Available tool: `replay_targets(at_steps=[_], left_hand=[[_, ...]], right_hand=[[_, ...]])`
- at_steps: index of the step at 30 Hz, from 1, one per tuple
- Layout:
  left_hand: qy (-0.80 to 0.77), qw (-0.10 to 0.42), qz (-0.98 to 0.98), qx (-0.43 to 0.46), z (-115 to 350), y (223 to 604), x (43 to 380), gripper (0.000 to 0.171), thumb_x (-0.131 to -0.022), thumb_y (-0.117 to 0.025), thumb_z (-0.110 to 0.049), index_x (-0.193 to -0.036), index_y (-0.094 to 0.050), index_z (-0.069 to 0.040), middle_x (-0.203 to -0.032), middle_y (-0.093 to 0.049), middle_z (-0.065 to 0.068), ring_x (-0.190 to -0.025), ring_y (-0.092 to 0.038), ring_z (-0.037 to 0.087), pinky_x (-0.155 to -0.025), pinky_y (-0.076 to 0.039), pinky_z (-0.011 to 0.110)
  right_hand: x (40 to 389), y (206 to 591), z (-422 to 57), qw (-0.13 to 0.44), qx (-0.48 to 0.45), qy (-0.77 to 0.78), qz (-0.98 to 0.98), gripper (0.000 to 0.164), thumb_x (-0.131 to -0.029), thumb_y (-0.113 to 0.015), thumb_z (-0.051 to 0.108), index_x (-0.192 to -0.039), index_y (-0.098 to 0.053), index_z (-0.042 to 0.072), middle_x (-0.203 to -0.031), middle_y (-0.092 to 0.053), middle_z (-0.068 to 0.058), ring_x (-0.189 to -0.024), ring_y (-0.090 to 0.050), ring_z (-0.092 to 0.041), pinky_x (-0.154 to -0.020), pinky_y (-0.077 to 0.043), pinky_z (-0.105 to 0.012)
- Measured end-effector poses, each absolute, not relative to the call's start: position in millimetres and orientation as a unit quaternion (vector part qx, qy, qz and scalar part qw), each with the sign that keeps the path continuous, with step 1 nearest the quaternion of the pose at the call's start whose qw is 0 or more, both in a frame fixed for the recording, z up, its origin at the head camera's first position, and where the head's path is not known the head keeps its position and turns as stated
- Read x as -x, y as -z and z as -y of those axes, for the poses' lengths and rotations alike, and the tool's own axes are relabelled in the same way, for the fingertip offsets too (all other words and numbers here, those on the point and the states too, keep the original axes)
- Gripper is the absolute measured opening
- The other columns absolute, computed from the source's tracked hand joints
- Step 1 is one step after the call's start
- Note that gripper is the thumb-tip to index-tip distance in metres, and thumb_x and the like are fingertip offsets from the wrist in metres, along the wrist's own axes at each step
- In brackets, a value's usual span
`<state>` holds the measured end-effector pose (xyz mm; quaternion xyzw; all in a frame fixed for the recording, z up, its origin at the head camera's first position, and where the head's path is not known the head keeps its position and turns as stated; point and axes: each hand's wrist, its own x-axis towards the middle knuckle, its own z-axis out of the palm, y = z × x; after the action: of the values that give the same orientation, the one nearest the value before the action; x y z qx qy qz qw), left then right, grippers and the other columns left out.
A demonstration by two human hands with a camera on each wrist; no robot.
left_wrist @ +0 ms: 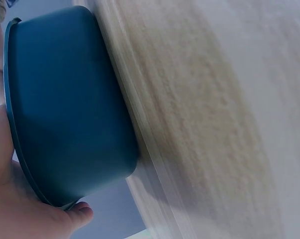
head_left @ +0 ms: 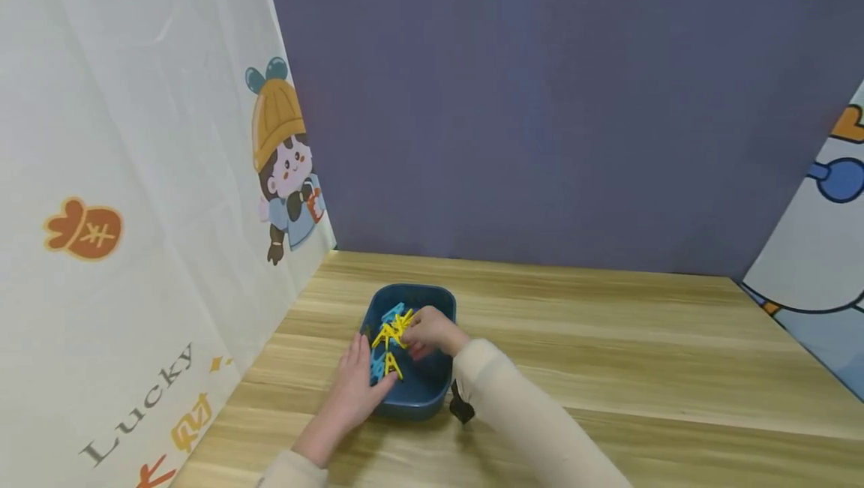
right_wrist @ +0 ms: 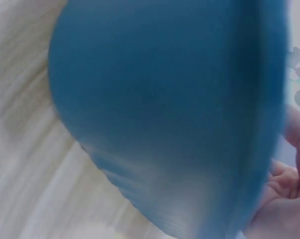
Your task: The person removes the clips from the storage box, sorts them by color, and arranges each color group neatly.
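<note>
A dark blue rectangular bin [head_left: 415, 404] stands on the wooden table, holding several yellow clothespins [head_left: 388, 333] and light blue clothespins [head_left: 377, 366]. My left hand [head_left: 354, 383] holds the bin at its left wall, fingers along the rim and thumb over the inside. In the left wrist view the same hand [left_wrist: 28, 211] shows at the rim beside the bin's outer wall [left_wrist: 65, 104]. Reaching inside, my right hand [head_left: 432, 329] pinches at a yellow clothespin with bent fingers. From the right wrist view, the bin wall [right_wrist: 155, 99] hides most of this hand [right_wrist: 284, 199].
The wooden table [head_left: 607, 345] extends to the right of the bin. A dark panel [head_left: 540, 113] rises behind it, and a white printed sheet [head_left: 155, 136] borders the left. A small black object [head_left: 462, 407] shows below my right wrist, beside the bin.
</note>
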<state>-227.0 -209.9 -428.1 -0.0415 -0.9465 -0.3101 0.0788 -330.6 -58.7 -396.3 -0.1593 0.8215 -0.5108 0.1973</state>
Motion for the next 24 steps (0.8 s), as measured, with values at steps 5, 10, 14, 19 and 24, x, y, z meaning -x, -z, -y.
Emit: replay_targets(at_steps=[5, 10, 14, 19, 24], left_hand=[[0.306, 0.086, 0.947, 0.042, 210, 429, 228, 0.082, -0.086, -0.061, -0.033, -0.137, -0.021, 0.018, -0.143, -0.015, 0.034, -0.130, -0.016, 0.048, -0.102, -0.020, 0.055], [0.305, 0.079, 0.948, 0.038, 210, 429, 228, 0.083, -0.086, -0.060, -0.034, -0.138, -0.020, 0.016, -0.144, -0.013, 0.033, -0.130, -0.015, 0.048, -0.102, -0.020, 0.055], [0.306, 0.071, 0.949, 0.038, 209, 428, 228, 0.083, -0.087, -0.060, -0.035, -0.138, -0.018, 0.016, -0.145, -0.012, 0.033, -0.130, -0.013, 0.048, -0.102, -0.019, 0.055], [0.310, 0.066, 0.948, 0.034, 209, 427, 228, 0.084, -0.087, -0.059, -0.034, -0.139, -0.017, 0.015, -0.145, -0.010, 0.032, -0.130, -0.012, 0.048, -0.102, -0.018, 0.056], [0.309, 0.070, 0.948, 0.032, 210, 429, 229, 0.084, -0.086, -0.060, -0.033, -0.139, -0.017, 0.016, -0.145, -0.011, 0.032, -0.130, -0.012, 0.048, -0.102, -0.018, 0.055]], right_hand=[[332, 390, 51, 0.197, 0.168, 0.533, -0.806, 0.009, -0.078, -0.063, 0.001, -0.070, -0.062, -0.004, -0.069, -0.064, -0.012, -0.059, -0.064, -0.022, -0.057, -0.054, -0.035], [333, 389, 44, 0.201, 0.166, 0.549, -0.794, 0.008, -0.081, -0.063, 0.002, -0.080, -0.062, -0.006, -0.081, -0.065, -0.020, -0.065, -0.065, -0.025, -0.063, -0.054, -0.039], [333, 387, 37, 0.209, 0.165, 0.566, -0.780, 0.009, -0.082, -0.063, 0.002, -0.085, -0.060, -0.005, -0.083, -0.064, -0.021, -0.067, -0.065, -0.027, -0.067, -0.053, -0.044], [332, 385, 28, 0.218, 0.164, 0.587, -0.762, 0.012, -0.084, -0.062, 0.004, -0.091, -0.057, -0.004, -0.086, -0.062, -0.021, -0.069, -0.064, -0.027, -0.069, -0.052, -0.044], [332, 385, 15, 0.226, 0.160, 0.609, -0.744, 0.021, -0.087, -0.059, 0.007, -0.102, -0.056, -0.007, -0.100, -0.059, -0.028, -0.075, -0.064, -0.026, -0.070, -0.053, -0.039]])
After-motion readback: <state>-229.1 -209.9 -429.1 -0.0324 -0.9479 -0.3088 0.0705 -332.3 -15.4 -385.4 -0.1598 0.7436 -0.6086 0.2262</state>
